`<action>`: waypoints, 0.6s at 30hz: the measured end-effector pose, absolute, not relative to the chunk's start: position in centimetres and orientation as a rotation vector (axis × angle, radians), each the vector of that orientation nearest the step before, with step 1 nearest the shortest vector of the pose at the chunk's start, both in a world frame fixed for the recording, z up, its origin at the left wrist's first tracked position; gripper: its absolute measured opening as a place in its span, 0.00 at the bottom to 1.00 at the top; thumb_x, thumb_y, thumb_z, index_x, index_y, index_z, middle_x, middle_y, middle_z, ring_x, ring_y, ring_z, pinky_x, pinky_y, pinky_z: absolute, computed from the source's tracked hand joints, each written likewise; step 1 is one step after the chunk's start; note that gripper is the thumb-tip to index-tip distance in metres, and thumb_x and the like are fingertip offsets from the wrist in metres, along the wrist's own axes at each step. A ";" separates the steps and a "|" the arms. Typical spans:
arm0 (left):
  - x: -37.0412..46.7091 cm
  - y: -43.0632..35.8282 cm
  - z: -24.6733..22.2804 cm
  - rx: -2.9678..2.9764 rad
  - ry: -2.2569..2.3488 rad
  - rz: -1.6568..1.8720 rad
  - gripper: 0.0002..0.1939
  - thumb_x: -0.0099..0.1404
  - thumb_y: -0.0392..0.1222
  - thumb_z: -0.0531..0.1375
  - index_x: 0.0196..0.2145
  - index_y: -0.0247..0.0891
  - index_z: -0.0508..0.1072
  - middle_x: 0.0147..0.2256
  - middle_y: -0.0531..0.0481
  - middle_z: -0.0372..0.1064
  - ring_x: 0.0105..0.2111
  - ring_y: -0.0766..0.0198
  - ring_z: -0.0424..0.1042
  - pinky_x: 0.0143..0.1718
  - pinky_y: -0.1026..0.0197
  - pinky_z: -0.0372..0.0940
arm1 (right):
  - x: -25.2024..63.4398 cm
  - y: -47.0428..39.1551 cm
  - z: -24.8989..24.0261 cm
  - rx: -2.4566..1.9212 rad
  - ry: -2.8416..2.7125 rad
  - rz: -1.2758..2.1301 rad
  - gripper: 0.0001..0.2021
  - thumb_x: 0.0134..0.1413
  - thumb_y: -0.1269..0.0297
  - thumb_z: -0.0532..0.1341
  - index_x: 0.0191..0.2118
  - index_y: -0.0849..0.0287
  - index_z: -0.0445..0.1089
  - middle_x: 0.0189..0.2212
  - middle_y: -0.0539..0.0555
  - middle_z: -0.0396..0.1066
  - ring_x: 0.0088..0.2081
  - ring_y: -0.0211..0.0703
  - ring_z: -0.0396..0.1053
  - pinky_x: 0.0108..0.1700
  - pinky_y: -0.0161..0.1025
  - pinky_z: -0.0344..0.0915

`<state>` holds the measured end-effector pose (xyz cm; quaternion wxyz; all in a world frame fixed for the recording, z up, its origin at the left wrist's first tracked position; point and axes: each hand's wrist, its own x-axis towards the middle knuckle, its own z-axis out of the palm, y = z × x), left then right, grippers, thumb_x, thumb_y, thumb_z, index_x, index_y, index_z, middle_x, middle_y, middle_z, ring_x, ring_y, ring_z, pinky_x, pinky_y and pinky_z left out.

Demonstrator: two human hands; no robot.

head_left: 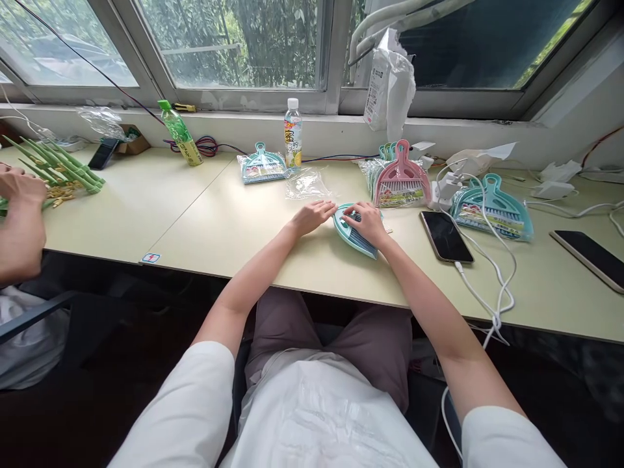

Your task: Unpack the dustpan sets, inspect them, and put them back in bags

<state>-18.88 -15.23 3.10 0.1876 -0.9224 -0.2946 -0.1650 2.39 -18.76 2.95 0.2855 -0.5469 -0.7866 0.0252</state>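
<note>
A small light-blue dustpan (345, 238) lies at a slant on the table in front of me. A small brush with grey-blue bristles (363, 242) is nested in it. My left hand (316, 216) rests at the dustpan's upper left edge, fingers stretched out and close together. My right hand (365, 222) is bent over the brush, thumb and fingers closing on its upper part; the exact grip is partly hidden. Just beyond my hands lies a clear plastic wrapper (308, 184).
Behind stand wrapped blue (264, 166) and pink dustpan sets (402, 179), a drink bottle (293, 136) and a green bottle (181, 135). Right are another blue set (493, 211), a phone (446, 236) and a white cable (498, 286). At left, a co-worker's hand (22, 192) is by green stalks (68, 162).
</note>
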 end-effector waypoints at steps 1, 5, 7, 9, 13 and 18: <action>-18.9 -15.2 3.0 -2.593 -0.831 -0.463 0.20 0.71 0.29 0.47 0.55 0.33 0.71 0.54 0.44 0.71 0.55 0.60 0.70 0.58 0.58 0.62 | 2.4 -18.7 2.9 -1.459 -2.100 0.064 0.11 0.62 0.56 0.58 0.40 0.55 0.74 0.44 0.57 0.73 0.49 0.53 0.64 0.50 0.46 0.55; -18.7 -15.1 2.9 -2.620 -0.869 -0.473 0.22 0.68 0.25 0.48 0.54 0.35 0.72 0.54 0.43 0.71 0.56 0.61 0.69 0.57 0.59 0.64 | 2.4 -18.7 2.7 -1.459 -2.097 0.043 0.11 0.62 0.56 0.58 0.40 0.55 0.74 0.44 0.57 0.73 0.49 0.54 0.63 0.50 0.47 0.55; -18.6 -15.1 2.8 -2.642 -0.906 -0.489 0.22 0.67 0.25 0.49 0.54 0.35 0.72 0.54 0.42 0.71 0.56 0.60 0.69 0.55 0.59 0.66 | 2.3 -18.7 2.7 -1.467 -2.111 0.032 0.10 0.62 0.57 0.59 0.40 0.55 0.74 0.44 0.57 0.73 0.50 0.53 0.63 0.49 0.46 0.55; -18.7 -15.0 2.7 -2.665 -0.943 -0.492 0.22 0.67 0.25 0.49 0.54 0.35 0.73 0.54 0.41 0.70 0.55 0.59 0.70 0.52 0.59 0.68 | 2.3 -18.8 2.6 -1.482 -2.125 0.026 0.10 0.61 0.57 0.59 0.40 0.55 0.74 0.44 0.56 0.73 0.50 0.53 0.63 0.49 0.46 0.55; -19.0 -14.9 2.5 -2.730 -0.949 -0.595 0.21 0.68 0.28 0.49 0.53 0.37 0.73 0.54 0.43 0.71 0.54 0.59 0.71 0.54 0.59 0.67 | 2.4 -19.1 2.9 -1.484 -2.163 -0.015 0.11 0.60 0.55 0.60 0.40 0.55 0.75 0.44 0.56 0.74 0.51 0.54 0.63 0.50 0.48 0.54; -18.7 -15.9 3.7 -2.635 -0.992 -1.030 0.18 0.69 0.34 0.51 0.53 0.43 0.71 0.62 0.45 0.62 0.64 0.58 0.58 0.67 0.48 0.48 | 2.3 -19.4 3.7 -1.472 -2.009 -0.064 0.11 0.61 0.58 0.58 0.33 0.56 0.75 0.41 0.55 0.76 0.47 0.53 0.65 0.50 0.49 0.52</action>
